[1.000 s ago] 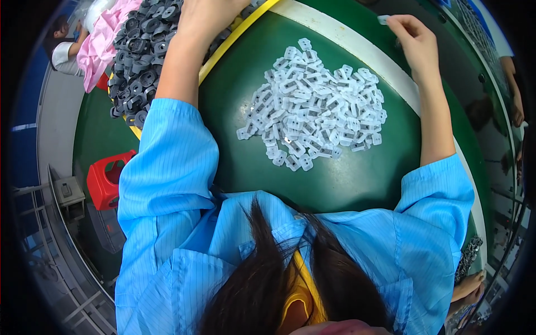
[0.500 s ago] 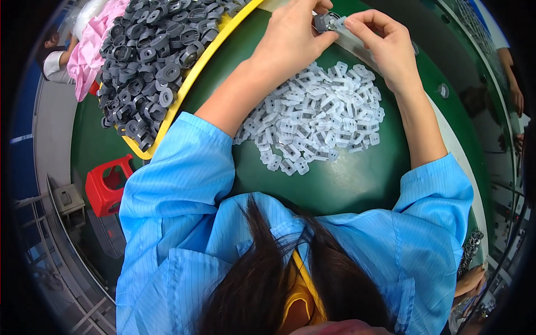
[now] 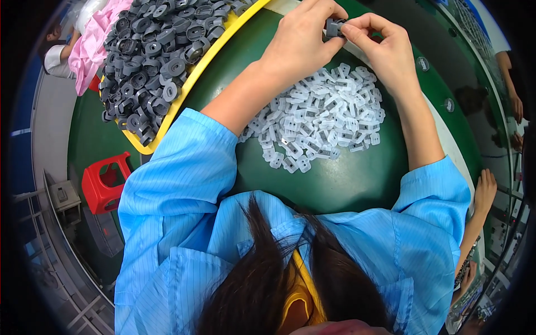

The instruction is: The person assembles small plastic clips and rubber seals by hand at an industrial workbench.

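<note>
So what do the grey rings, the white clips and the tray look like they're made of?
Grey rings: likely moulded plastic or rubber, matte, all one shape and dull sheen. White clips: seemingly translucent plastic, light passing through their edges. Tray: probably hard plastic, smooth yellow rim. The grey part between both hands matches the rings.

The dark green surface (image 3: 346,184) carries a loose pile of small white plastic clips (image 3: 318,125) near its middle. Left of that pile, a yellow tray (image 3: 184,92) heaped with dark grey ring-shaped parts (image 3: 153,53) rests on it, well apart from the pile.
</note>
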Demonstrator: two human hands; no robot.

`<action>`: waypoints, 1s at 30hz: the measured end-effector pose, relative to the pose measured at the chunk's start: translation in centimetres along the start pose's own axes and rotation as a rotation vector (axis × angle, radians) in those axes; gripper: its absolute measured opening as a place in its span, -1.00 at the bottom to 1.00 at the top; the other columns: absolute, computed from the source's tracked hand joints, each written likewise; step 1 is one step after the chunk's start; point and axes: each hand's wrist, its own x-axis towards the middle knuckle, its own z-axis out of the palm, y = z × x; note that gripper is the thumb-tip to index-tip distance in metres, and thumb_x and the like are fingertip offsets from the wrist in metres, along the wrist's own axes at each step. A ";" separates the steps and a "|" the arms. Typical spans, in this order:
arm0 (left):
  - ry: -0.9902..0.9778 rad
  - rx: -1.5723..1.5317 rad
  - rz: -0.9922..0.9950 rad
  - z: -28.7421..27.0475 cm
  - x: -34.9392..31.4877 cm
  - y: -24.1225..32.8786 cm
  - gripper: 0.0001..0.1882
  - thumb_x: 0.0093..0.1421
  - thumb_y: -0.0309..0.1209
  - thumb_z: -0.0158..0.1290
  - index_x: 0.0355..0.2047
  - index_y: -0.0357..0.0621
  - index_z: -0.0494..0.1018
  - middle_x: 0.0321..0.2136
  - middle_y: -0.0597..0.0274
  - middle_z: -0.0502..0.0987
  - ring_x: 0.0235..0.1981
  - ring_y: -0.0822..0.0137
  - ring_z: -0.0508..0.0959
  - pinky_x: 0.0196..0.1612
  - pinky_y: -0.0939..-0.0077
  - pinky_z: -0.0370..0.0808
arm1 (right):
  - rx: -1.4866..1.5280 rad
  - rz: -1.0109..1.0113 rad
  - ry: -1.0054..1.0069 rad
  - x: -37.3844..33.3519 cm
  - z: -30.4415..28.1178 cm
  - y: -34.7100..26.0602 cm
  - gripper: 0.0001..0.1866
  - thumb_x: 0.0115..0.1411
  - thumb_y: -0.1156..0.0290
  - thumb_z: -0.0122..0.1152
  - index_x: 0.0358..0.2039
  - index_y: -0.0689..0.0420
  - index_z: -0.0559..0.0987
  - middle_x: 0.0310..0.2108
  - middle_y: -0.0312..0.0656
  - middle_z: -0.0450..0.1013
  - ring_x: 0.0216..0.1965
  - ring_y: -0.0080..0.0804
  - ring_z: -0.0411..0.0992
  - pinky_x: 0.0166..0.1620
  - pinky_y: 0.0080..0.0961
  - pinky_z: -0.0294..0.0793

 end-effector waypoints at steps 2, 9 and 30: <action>-0.052 0.040 -0.079 -0.2 0.5 1.4 -0.69 -0.07 -0.61 0.19 -0.28 -0.24 0.40 -0.41 0.07 0.40 -0.42 0.12 0.45 -0.37 0.37 0.41 | -0.111 0.012 -0.081 0.1 -0.7 -0.2 -0.84 0.15 0.38 0.28 -0.36 0.23 0.62 -0.51 -0.42 0.46 -0.45 -0.70 0.30 -0.33 -0.68 0.31; -0.004 0.149 0.204 0.5 0.8 0.6 -0.69 -0.07 -0.62 0.20 -0.27 -0.24 0.43 -0.35 0.09 0.39 -0.39 0.14 0.47 -0.35 0.40 0.43 | 0.409 0.356 -0.120 0.5 -0.9 -1.0 -0.79 0.11 0.47 0.30 -0.26 0.30 0.55 -0.43 -0.26 0.48 -0.52 -0.67 0.37 -0.47 -0.74 0.34; -0.266 -0.446 -0.471 -1.1 1.1 0.6 -0.73 0.10 -0.62 0.15 -0.17 -0.29 0.41 -0.34 0.22 0.51 -0.24 0.42 0.56 -0.16 0.59 0.50 | -0.159 -0.151 0.030 -0.1 -0.3 -0.2 -0.76 0.07 0.43 0.24 -0.23 0.21 0.58 -0.41 -0.30 0.52 -0.35 -0.56 0.48 -0.19 -0.56 0.49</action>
